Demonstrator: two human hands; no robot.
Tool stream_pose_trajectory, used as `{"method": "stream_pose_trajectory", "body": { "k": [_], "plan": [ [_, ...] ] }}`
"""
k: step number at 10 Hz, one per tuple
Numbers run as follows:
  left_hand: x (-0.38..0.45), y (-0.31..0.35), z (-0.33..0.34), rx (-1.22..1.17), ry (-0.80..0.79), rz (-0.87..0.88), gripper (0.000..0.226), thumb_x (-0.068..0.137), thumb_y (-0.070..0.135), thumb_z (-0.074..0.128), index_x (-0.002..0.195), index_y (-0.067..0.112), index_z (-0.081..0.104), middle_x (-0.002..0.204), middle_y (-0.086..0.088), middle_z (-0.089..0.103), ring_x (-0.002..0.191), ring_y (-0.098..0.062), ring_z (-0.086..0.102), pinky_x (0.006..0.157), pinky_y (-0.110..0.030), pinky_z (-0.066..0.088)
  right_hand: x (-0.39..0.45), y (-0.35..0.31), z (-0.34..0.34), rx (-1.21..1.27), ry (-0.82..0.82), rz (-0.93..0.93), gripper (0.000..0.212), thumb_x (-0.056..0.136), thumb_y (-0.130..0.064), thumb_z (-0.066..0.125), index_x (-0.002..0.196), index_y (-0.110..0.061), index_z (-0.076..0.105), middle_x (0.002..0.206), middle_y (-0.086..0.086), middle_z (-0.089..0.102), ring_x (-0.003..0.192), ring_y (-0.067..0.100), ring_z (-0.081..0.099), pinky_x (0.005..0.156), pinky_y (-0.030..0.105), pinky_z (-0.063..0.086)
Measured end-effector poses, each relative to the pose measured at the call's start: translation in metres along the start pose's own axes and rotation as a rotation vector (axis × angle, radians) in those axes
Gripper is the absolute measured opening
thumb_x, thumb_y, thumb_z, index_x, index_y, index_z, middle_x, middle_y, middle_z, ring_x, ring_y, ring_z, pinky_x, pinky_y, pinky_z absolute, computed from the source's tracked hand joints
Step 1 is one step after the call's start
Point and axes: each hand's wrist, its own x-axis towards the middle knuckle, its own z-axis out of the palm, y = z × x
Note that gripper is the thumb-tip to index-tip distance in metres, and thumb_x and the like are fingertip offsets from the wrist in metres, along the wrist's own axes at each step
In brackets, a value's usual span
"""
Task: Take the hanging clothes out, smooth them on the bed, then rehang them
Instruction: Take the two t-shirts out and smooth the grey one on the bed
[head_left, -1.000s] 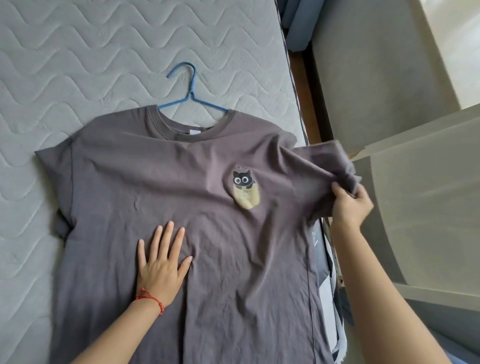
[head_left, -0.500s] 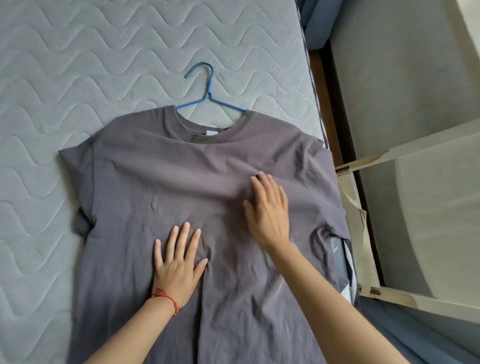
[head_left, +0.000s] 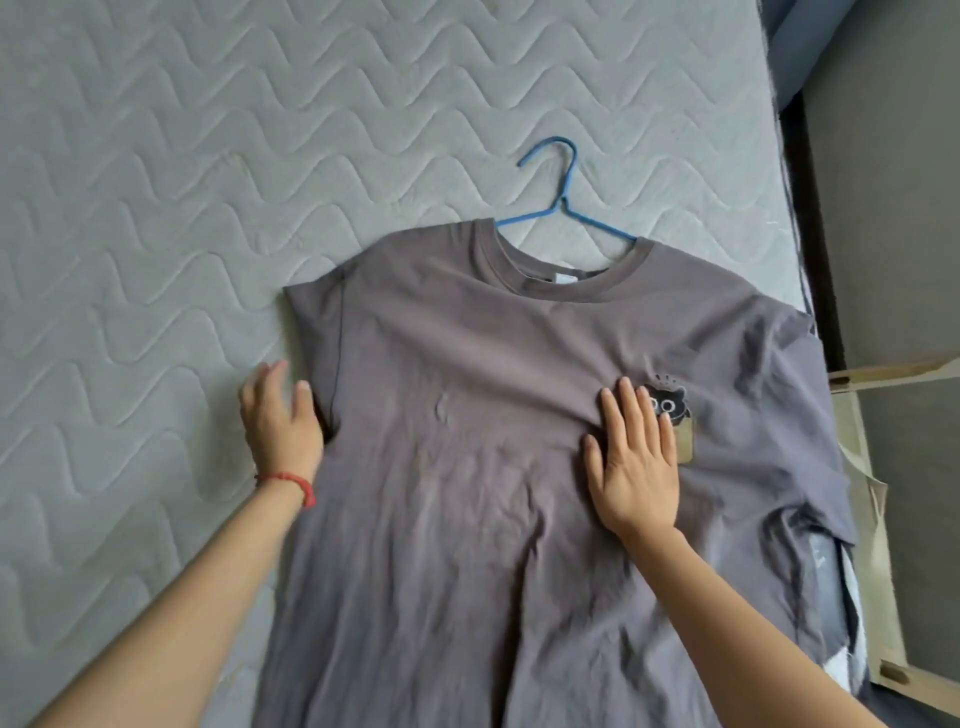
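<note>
Grey T-shirt (head_left: 467, 467) lay face up across the quilted mattress (head_left: 156, 208), its collar over a blue hanger (head_left: 563, 208) whose hook pointed away from me. I had my right hand (head_left: 636, 467) flat on the chest, fingers straight and spread, their tips partly covering the cat print (head_left: 672, 415). My left hand (head_left: 280, 421), a red cord bracelet (head_left: 293, 480) at the wrist, sat at the edge of the shirt's near sleeve; its fingers looked loosely extended, though blur kept me from telling whether they pinched the hem. Wrinkles ran down the middle. The far sleeve drooped over the bed's edge beside a beige frame (head_left: 872, 499).
</note>
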Motion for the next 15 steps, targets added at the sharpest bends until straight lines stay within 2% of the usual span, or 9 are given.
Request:
{"method": "stream_pose_trajectory", "body": {
  "k": [2,4,6,9,10,11,12,14,15],
  "plan": [
    [0.066,-0.019,0.007,-0.204,-0.184,-0.385,0.032,0.085,-0.005,0.050,0.117,-0.008,0.055,0.110,-0.028,0.061,0.086,-0.026,0.058,0.078,-0.037,0.053,0.001,-0.002,0.004,0.004,0.046,-0.006,0.056,0.088,-0.035,0.033,0.138,-0.012,0.041,0.147,0.011,0.040,0.137,0.023,0.023,0.114,0.033,0.007],
    [0.039,0.049,0.017,-0.239,-0.326,-0.235,0.027,0.083,0.001,0.055,0.108,-0.006,0.059,0.110,-0.023,0.064,0.102,-0.025,0.060,0.080,-0.025,0.042,0.003,-0.004,0.005,-0.003,0.043,-0.002,0.057,0.086,-0.034,0.032,0.137,-0.011,0.041,0.147,0.012,0.040,0.137,0.023,0.023,0.115,0.030,0.004],
    [-0.001,0.079,0.034,-0.121,-0.469,-0.021,0.078,0.048,0.065,0.073,0.104,0.011,0.063,0.113,-0.003,0.065,0.106,-0.016,0.060,0.092,-0.034,0.050,0.004,-0.004,0.006,-0.018,0.026,0.008,0.057,0.085,-0.034,0.032,0.137,-0.012,0.039,0.146,0.013,0.040,0.137,0.025,0.023,0.115,0.031,0.005],
    [0.023,0.073,0.044,-0.761,-0.445,-0.278,0.052,0.082,0.014,0.065,0.127,0.005,0.043,0.117,-0.009,0.062,0.104,-0.018,0.059,0.097,-0.032,0.045,0.004,-0.004,0.007,-0.012,0.022,0.008,0.057,0.084,-0.033,0.032,0.137,-0.011,0.038,0.147,0.014,0.039,0.137,0.026,0.024,0.116,0.032,0.005],
    [0.032,0.068,0.040,-0.688,-0.483,-0.312,0.028,0.084,0.013,0.062,0.111,0.005,0.058,0.074,0.012,0.072,0.072,0.000,0.066,0.074,-0.017,0.053,0.004,-0.004,0.007,-0.011,0.009,0.011,0.058,0.084,-0.033,0.032,0.137,-0.011,0.038,0.147,0.014,0.039,0.137,0.027,0.024,0.116,0.033,0.005],
    [0.047,0.052,0.026,-0.558,-0.450,-0.307,0.018,0.082,0.016,0.065,0.096,0.005,0.065,0.051,0.020,0.066,0.056,0.005,0.060,0.057,-0.010,0.049,0.005,-0.004,0.006,-0.008,0.000,0.012,0.057,0.084,-0.034,0.032,0.137,-0.012,0.037,0.147,0.014,0.039,0.136,0.027,0.025,0.115,0.033,0.006],
    [0.073,0.024,-0.006,-0.377,-0.176,-0.286,0.026,0.080,0.023,0.067,0.094,0.001,0.066,0.065,-0.004,0.070,0.056,-0.002,0.058,0.057,-0.019,0.049,0.005,-0.004,0.005,0.000,0.006,0.013,0.057,0.084,-0.033,0.032,0.136,-0.011,0.038,0.146,0.015,0.040,0.136,0.028,0.026,0.115,0.032,0.005],
    [0.088,-0.032,-0.051,-0.156,0.110,-0.515,0.051,0.086,0.041,0.052,0.115,0.000,0.058,0.121,-0.026,0.059,0.116,-0.037,0.052,0.100,-0.042,0.040,0.005,-0.005,0.004,0.000,0.004,0.019,0.058,0.083,-0.034,0.031,0.136,-0.011,0.038,0.146,0.015,0.040,0.136,0.027,0.026,0.116,0.031,0.003],
    [0.078,-0.033,-0.047,-0.253,0.104,-0.609,0.049,0.093,0.034,0.045,0.110,-0.011,0.057,0.119,-0.033,0.057,0.112,-0.041,0.053,0.094,-0.042,0.041,0.005,-0.006,0.004,0.002,0.004,0.019,0.058,0.083,-0.034,0.031,0.136,-0.011,0.038,0.146,0.015,0.040,0.135,0.028,0.026,0.116,0.030,0.003]
  ]
}}
